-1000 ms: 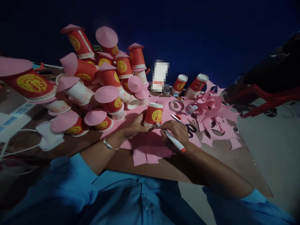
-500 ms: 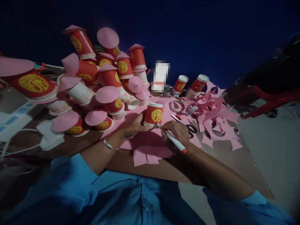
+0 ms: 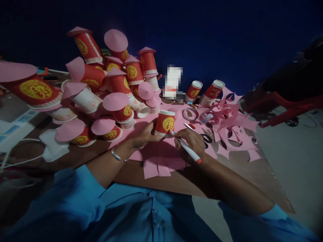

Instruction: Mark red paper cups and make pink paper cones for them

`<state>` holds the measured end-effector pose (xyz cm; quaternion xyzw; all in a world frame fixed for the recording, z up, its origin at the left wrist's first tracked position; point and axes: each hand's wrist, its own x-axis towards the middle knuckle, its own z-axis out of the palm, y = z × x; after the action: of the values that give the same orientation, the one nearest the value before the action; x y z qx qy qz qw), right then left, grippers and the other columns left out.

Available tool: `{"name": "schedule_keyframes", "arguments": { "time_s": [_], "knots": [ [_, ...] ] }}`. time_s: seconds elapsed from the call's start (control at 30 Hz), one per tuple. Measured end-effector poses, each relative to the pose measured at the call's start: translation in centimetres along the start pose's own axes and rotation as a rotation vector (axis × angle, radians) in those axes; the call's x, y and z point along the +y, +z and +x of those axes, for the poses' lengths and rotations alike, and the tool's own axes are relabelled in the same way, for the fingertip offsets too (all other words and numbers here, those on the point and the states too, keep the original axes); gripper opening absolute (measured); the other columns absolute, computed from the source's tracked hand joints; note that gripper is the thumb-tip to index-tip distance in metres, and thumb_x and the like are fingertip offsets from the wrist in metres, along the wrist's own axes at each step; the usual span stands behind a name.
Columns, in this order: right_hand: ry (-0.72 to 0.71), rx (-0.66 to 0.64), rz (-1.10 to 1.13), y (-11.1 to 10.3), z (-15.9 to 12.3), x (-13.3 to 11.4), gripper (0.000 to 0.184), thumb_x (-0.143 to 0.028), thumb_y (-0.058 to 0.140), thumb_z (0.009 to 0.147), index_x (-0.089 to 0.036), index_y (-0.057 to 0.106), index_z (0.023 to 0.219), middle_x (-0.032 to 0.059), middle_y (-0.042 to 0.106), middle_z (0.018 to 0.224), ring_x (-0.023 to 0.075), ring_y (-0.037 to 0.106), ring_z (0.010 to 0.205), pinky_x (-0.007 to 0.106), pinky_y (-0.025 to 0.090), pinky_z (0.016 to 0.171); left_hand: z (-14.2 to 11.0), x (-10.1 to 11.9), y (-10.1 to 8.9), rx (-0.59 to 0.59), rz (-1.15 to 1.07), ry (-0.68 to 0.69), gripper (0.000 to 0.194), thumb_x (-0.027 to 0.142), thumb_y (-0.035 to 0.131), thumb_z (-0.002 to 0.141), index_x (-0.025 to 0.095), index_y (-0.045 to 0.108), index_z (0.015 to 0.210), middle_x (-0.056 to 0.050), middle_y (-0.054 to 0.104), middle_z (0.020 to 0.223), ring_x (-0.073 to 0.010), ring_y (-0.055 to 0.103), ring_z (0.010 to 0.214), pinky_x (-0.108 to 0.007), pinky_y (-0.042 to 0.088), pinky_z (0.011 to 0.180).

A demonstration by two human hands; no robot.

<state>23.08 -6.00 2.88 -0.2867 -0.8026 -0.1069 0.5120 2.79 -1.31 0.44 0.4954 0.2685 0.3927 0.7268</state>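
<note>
My left hand (image 3: pixel 145 135) is closed around the lower left side of a red paper cup (image 3: pixel 164 122) with a gold emblem. Pinched in my right hand (image 3: pixel 191 144) is a white marker (image 3: pixel 189 152) with a red end. The marker's tip is at the lower right part of the cup's emblem; whether it touches the surface, I cannot tell. Beneath both hands lie pink paper sheets (image 3: pixel 157 164). Scissors (image 3: pixel 207 140) with black handles rest just beyond my right hand, partly hidden by it.
Paper cups with pink cone tops (image 3: pixel 117 106) are piled at the left. Farther back stand two stacks of cups (image 3: pixel 214 91). A roll of tape (image 3: pixel 190 114), a small tube (image 3: pixel 207 118) and pink paper scraps (image 3: pixel 233 124) lie to the right. A white mask (image 3: pixel 53 145) is at the left.
The marker's tip has moved slightly up and right, from the cup's lower rim to the emblem, along with my right hand. My left hand and the cup stay in place.
</note>
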Motion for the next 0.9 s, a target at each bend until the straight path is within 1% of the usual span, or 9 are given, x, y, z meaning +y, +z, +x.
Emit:
{"name": "schedule_keyframes", "arguments": {
  "time_s": [0.07, 0.17, 0.4, 0.57, 0.77, 0.9],
  "knots": [
    [0.0, -0.004, -0.01, -0.05, 0.02, -0.02, 0.01, -0.013, 0.059, 0.097, -0.021, 0.06, 0.101, 0.0031, 0.073, 0.075, 0.017, 0.069, 0.064, 0.029, 0.053, 0.059, 0.03, -0.06, -0.06, -0.007, -0.013, 0.01, 0.087, 0.033, 0.095, 0.06, 0.017, 0.059, 0.137, -0.017, 0.075, 0.125, -0.0371, 0.071, 0.116, -0.049, 0.056, 0.1],
    [0.004, -0.005, -0.012, -0.07, 0.01, -0.04, 0.009, -0.013, 0.058, 0.097, -0.022, 0.06, 0.101, 0.0028, 0.073, 0.075, 0.0166, 0.069, 0.064, 0.028, 0.054, 0.059, 0.03, -0.12, -0.13, 0.005, -0.01, 0.008, 0.087, 0.034, 0.096, 0.059, 0.017, 0.059, 0.136, -0.018, 0.073, 0.129, -0.0374, 0.069, 0.12, -0.048, 0.055, 0.101],
    [0.002, -0.006, -0.014, 0.02, 0.17, -0.18, 0.007, -0.016, 0.057, 0.099, -0.022, 0.059, 0.1, 0.0021, 0.073, 0.075, 0.0159, 0.07, 0.063, 0.028, 0.054, 0.058, 0.0, -0.14, -0.2, 0.031, 0.039, -0.001, 0.091, 0.034, 0.095, 0.062, 0.016, 0.055, 0.141, -0.019, 0.07, 0.136, -0.0396, 0.064, 0.128, -0.051, 0.05, 0.108],
    [-0.009, -0.003, -0.001, 0.06, 0.1, -0.15, 0.008, -0.014, 0.059, 0.097, -0.022, 0.059, 0.099, 0.0023, 0.073, 0.074, 0.0159, 0.069, 0.063, 0.028, 0.053, 0.059, -0.01, -0.09, -0.22, 0.05, 0.034, -0.023, 0.092, 0.034, 0.095, 0.06, 0.015, 0.055, 0.14, -0.018, 0.071, 0.134, -0.0393, 0.065, 0.127, -0.051, 0.05, 0.109],
    [0.003, -0.012, -0.015, 0.12, -0.18, 0.06, 0.007, -0.016, 0.057, 0.099, -0.022, 0.06, 0.099, 0.0016, 0.073, 0.075, 0.0157, 0.069, 0.064, 0.028, 0.053, 0.059, -0.03, -0.1, -0.3, 0.034, 0.023, 0.002, 0.086, 0.032, 0.095, 0.062, 0.016, 0.058, 0.138, -0.017, 0.072, 0.133, -0.0385, 0.066, 0.125, -0.053, 0.048, 0.11],
    [-0.001, 0.013, -0.035, 0.12, -0.08, 0.1, 0.01, -0.013, 0.058, 0.098, -0.022, 0.061, 0.099, 0.0009, 0.072, 0.076, 0.0151, 0.068, 0.065, 0.028, 0.052, 0.059, 0.04, -0.25, -0.34, 0.017, 0.005, 0.018, 0.085, 0.031, 0.094, 0.062, 0.016, 0.059, 0.138, -0.018, 0.072, 0.132, -0.0388, 0.066, 0.125, -0.054, 0.048, 0.11]
  ]
}}
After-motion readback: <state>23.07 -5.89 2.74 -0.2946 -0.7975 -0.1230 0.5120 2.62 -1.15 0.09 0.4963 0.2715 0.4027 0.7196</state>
